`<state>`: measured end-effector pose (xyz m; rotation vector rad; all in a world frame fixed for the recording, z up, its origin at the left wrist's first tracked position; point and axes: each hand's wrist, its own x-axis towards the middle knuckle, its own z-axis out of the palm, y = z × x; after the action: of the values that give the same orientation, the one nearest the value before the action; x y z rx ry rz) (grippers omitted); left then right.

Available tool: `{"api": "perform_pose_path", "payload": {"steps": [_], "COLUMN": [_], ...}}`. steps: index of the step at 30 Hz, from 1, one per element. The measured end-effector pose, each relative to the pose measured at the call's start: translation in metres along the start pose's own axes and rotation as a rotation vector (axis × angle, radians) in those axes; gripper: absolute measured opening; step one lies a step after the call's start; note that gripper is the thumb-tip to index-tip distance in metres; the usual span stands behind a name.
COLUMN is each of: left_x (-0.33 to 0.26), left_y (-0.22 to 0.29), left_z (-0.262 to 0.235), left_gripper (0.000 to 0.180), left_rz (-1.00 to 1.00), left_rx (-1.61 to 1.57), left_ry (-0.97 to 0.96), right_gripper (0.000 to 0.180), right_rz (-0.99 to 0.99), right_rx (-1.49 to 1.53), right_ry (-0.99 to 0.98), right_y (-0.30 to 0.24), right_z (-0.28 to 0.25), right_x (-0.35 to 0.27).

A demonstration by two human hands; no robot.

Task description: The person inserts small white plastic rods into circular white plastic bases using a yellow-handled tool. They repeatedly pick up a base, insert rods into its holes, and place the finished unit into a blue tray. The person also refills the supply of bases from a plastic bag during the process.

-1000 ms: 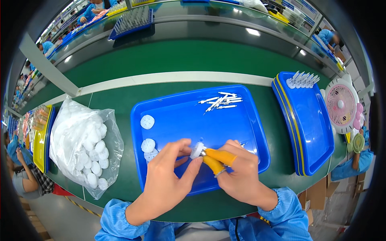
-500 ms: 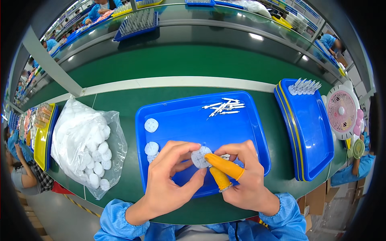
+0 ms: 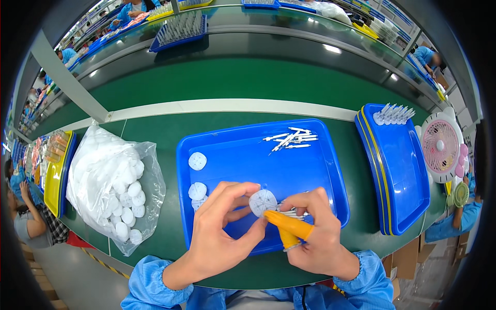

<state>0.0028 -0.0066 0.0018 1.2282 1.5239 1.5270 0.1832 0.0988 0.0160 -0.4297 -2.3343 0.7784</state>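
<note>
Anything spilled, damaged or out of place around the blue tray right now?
Nothing stands out. Both hands, left hand and right hand, hold a white disc over the blue tray. Loose discs and thin white sticks lie inside the tray. The clear bag of discs sits beside it, nothing visibly spilled.

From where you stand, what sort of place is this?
Most likely a factory assembly line. A long green workbench carries blue trays of small white parts, a clear bag of white discs lies alongside, and the worker's left hand holds a white disc over the tray.
</note>
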Motion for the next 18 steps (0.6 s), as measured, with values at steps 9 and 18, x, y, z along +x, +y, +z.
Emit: {"api": "perform_pose_path", "payload": {"steps": [9,18], "left_x": [0.000,-0.002], "left_y": [0.001,-0.001], "left_z": [0.002,0.003], "left_gripper": [0.052,0.056], "left_rz": [-0.005,0.011], "left_rx": [0.004,0.057], "left_ry": [0.025,-0.006], "right_gripper": [0.058,0.057], "right_rz": [-0.003,0.017], "right_rx": [-0.025,-0.018], "right_ry": [0.039,0.051], "right_y": [0.005,0.015], "right_z": [-0.001,0.001], "right_x": [-0.001,0.000]}}
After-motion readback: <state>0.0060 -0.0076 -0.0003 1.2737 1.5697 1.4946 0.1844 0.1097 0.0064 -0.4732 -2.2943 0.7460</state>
